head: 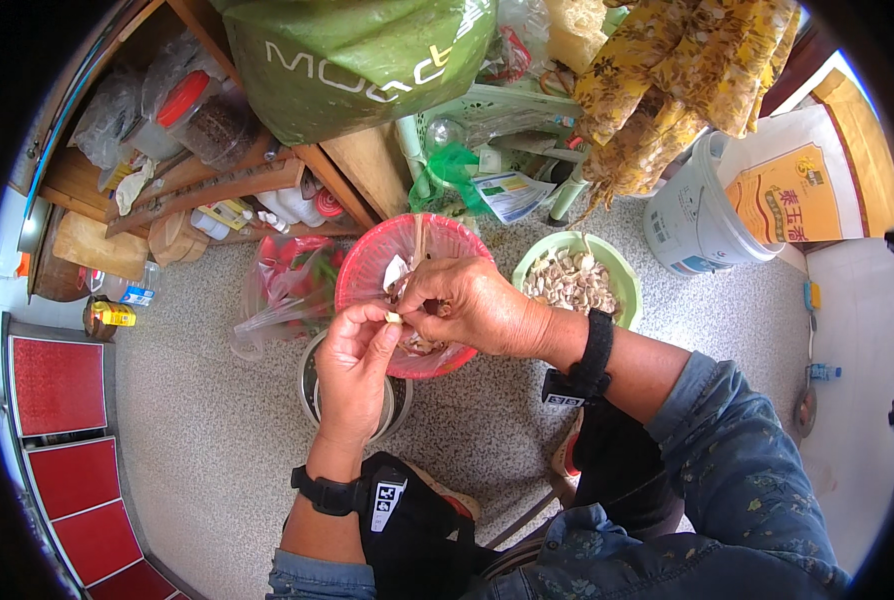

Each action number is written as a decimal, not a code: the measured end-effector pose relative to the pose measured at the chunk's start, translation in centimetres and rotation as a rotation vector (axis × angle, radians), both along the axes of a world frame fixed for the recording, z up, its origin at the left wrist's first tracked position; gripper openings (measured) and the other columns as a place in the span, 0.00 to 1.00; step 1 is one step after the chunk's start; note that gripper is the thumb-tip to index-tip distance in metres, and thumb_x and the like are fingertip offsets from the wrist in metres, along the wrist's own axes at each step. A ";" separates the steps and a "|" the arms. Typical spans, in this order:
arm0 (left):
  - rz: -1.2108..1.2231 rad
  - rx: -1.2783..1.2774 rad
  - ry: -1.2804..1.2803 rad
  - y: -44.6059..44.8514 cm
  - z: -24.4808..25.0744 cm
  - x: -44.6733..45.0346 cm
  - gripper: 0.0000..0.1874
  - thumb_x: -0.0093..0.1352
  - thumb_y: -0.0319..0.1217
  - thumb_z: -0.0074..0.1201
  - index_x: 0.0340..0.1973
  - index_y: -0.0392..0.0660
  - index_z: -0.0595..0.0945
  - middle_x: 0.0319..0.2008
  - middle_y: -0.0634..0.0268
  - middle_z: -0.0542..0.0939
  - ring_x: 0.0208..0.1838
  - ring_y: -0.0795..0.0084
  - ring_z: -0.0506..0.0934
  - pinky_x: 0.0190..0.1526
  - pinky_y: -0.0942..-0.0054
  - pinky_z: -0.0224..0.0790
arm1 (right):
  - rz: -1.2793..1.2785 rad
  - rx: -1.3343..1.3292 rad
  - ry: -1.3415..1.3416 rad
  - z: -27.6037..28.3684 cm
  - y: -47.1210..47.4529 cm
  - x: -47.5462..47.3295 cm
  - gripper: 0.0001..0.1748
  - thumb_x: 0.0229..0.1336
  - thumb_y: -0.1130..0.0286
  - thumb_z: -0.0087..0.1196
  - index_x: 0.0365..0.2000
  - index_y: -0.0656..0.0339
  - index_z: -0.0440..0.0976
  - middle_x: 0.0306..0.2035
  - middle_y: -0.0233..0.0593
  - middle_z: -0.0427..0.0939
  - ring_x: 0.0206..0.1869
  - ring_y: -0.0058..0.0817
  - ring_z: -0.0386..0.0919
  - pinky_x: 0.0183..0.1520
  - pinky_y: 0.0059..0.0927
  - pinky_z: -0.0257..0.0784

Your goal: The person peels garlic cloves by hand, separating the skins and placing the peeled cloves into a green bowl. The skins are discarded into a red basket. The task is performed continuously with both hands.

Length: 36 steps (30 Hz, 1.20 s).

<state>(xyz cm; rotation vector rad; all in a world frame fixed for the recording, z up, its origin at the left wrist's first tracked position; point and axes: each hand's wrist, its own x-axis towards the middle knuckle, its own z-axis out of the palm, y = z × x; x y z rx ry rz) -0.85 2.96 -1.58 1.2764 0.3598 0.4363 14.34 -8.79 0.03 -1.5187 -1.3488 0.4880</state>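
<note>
Over a red plastic basket (351, 259) my two hands meet. Between the thumb and fingers of my left hand (360, 345) is a small pale garlic clove (393, 318). My right hand (477, 304) pinches at the clove's side; whether its fingertips hold a bit of skin is too small to tell. Papery garlic skins lie in the basket, partly hidden by my hands. To the right stands a light green bowl (634, 298) of garlic cloves (567, 277). Below the basket, partly behind my left hand, a round metal-rimmed vessel (306, 386) sits on the floor.
A clear plastic bag (278, 292) with red and green contents touches the basket's left side. Beyond are a wooden shelf (214, 191) with jars, a large green bag (364, 67), and a green rack (492, 97). A white bucket (691, 210) stands at the right on the speckled floor (206, 405).
</note>
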 end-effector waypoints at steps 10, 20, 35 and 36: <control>-0.023 0.039 0.006 0.0 0.1 0.0 0.09 0.69 0.20 0.52 0.44 0.38 0.74 0.39 0.66 0.79 0.42 0.79 0.77 0.48 0.79 0.69 | -0.061 0.115 0.003 -0.5 0.3 -0.3 0.06 0.39 0.79 0.60 0.23 0.64 0.74 0.24 0.41 0.76 0.29 0.38 0.78 0.34 0.34 0.74; -0.047 -0.104 -0.007 0.1 0.4 0.2 0.09 0.70 0.22 0.51 0.45 0.39 0.73 0.43 0.64 0.76 0.46 0.76 0.75 0.53 0.75 0.67 | -0.096 -0.064 0.315 -1.1 0.4 -0.6 0.03 0.50 0.77 0.56 0.29 0.65 0.75 0.27 0.37 0.78 0.30 0.22 0.76 0.35 0.26 0.73; 0.055 -0.069 -0.021 -0.1 0.1 0.5 0.11 0.68 0.20 0.54 0.45 0.38 0.75 0.42 0.62 0.79 0.42 0.77 0.77 0.49 0.77 0.71 | -0.088 -0.158 0.590 -1.2 0.1 0.9 0.05 0.60 0.76 0.51 0.36 0.68 0.70 0.32 0.34 0.77 0.35 0.19 0.77 0.41 0.23 0.74; 0.050 -0.058 -0.019 0.0 0.1 0.5 0.11 0.68 0.21 0.54 0.46 0.37 0.75 0.43 0.61 0.79 0.42 0.76 0.78 0.49 0.76 0.71 | -0.078 -0.152 0.589 -1.1 0.0 1.2 0.05 0.60 0.76 0.50 0.35 0.67 0.70 0.32 0.34 0.77 0.34 0.19 0.77 0.40 0.23 0.75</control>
